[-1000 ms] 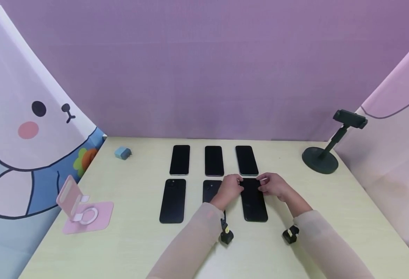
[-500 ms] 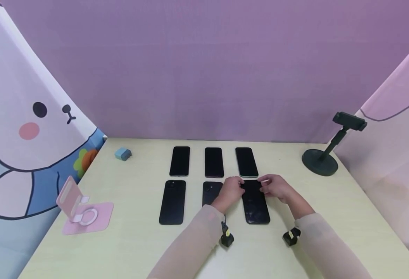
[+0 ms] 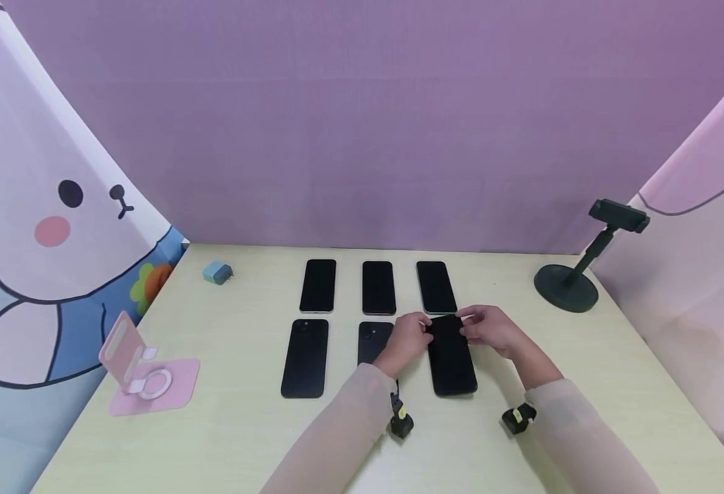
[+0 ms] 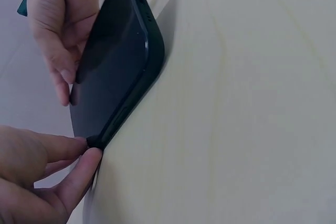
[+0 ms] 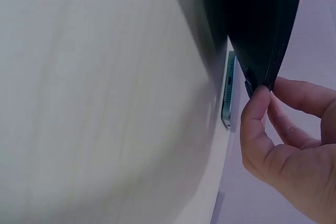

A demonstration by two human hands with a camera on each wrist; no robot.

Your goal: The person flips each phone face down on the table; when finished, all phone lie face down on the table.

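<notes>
Left hand (image 3: pixel 406 337) and right hand (image 3: pixel 490 331), equally near, each pinch a far corner of the phone (image 3: pixel 452 355), fingertips nearly together; it's between them, length running back toward the sleeves (image 3: pixel 343 425)!

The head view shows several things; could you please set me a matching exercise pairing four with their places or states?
1. Blue boxy plug
2. Pink folding stand with white ring
3. Dark round-based stand
4. Black rectangular phone, near row's right end

A. Right side of pale table
B. Pinched by left hand and right hand
C. Left, toward far edge
D. Left, with one panel raised

Pairs: 1-C, 2-D, 3-A, 4-B
</notes>
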